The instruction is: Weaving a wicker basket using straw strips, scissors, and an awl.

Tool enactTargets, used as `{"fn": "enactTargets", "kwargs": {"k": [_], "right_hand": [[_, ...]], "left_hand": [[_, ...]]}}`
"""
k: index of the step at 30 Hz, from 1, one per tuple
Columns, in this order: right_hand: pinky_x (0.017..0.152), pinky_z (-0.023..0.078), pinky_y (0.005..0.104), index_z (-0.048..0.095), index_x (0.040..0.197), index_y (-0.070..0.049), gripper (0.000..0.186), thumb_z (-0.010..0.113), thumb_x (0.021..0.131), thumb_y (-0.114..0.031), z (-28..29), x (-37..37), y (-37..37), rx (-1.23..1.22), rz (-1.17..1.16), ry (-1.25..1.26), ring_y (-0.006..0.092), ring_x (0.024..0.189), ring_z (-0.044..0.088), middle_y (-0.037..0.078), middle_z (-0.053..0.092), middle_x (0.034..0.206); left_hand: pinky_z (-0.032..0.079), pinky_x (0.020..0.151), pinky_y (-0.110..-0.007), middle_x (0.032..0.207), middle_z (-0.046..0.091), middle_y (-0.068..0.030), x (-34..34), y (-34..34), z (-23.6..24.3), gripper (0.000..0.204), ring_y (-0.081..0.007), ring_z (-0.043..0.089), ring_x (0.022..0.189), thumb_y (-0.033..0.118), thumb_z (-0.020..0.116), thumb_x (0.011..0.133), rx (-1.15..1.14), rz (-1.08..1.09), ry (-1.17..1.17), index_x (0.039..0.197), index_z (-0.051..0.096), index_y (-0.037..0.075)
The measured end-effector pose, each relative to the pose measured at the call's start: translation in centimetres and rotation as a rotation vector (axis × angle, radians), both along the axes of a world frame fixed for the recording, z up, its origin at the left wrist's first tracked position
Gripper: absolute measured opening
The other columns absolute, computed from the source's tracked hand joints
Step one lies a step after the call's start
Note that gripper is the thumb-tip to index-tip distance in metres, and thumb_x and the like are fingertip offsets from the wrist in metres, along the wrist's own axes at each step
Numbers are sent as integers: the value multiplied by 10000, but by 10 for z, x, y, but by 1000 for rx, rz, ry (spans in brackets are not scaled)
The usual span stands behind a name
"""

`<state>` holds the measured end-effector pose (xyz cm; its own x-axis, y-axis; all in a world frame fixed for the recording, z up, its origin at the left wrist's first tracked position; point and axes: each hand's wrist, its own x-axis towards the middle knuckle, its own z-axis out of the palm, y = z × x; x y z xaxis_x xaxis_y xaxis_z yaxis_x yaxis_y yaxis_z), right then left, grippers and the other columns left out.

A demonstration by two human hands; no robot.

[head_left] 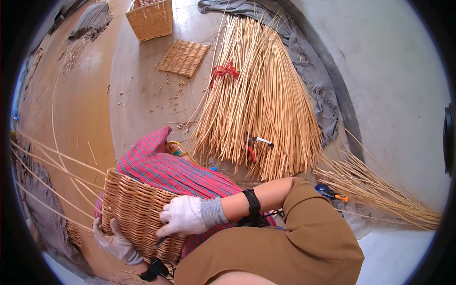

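Note:
A woven wicker basket [137, 204] lies tilted across my lap, with long loose canes [57, 164] sticking out from its left edge. My left hand [116, 241], in a white glove, grips the basket's lower left edge. My right hand [187, 216], also gloved, is closed against the basket's woven side. A small dark tool [162, 241] pokes out below its fingers; most of it is hidden, so its kind cannot be told. Under the basket, a pink and blue checked cloth [175, 166] covers my legs.
Ahead lies a large bundle of canes [266, 99] with a red tie [225, 71]; red-handled pliers [251, 147] rest on it. More canes [380, 187] lie right. A finished basket [151, 21] and flat woven panel [184, 58] sit far left of the bundle, near scattered offcuts.

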<state>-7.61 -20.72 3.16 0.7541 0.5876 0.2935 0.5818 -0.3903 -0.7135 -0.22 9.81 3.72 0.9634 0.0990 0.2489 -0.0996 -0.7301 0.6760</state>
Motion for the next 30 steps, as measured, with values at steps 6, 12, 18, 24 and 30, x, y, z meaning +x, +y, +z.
{"fn": "enactTargets", "kwargs": {"k": [6,12,18,24,30], "right_hand": [[862,549,480,782,1169,-171,357,822,879,-375,-22,0,-7,325,159,90,337,1010,665,105,707,1009],[914,588,419,751,1198,-60,283,707,1013,-269,-79,43,-91,592,-722,569,293,1015,757,181,773,1109],[979,578,465,664,1308,-20,662,748,899,-533,-242,-6,-199,-526,-1369,1039,433,1156,717,253,747,1223],[1000,557,501,665,1231,9,683,739,879,-571,-283,-31,-220,-502,-1463,1036,434,1164,708,291,730,1227],[884,609,414,640,1260,40,678,856,857,-460,-226,-1,-186,319,-1153,927,310,1003,747,203,756,1089]], "left_hand": [[462,1086,-446,1189,686,-181,-35,19,-15,573,-320,628,1171,411,744,1019,-87,114,-51,1352,611,-36],[391,1126,-510,1362,584,-243,-21,16,-21,593,-405,549,1248,535,612,1062,531,76,-53,1342,670,15],[383,1204,-513,1526,526,-222,-13,-4,-27,481,-413,479,1440,400,583,1101,584,21,-135,1430,640,54],[342,1242,-546,1521,562,-204,-8,0,-24,494,-408,474,1467,331,594,1093,680,-256,-213,1462,592,3],[330,1244,-548,1536,534,-242,-1,-12,-20,655,-429,471,1465,419,649,1051,387,-387,-159,1523,513,-15]]}}
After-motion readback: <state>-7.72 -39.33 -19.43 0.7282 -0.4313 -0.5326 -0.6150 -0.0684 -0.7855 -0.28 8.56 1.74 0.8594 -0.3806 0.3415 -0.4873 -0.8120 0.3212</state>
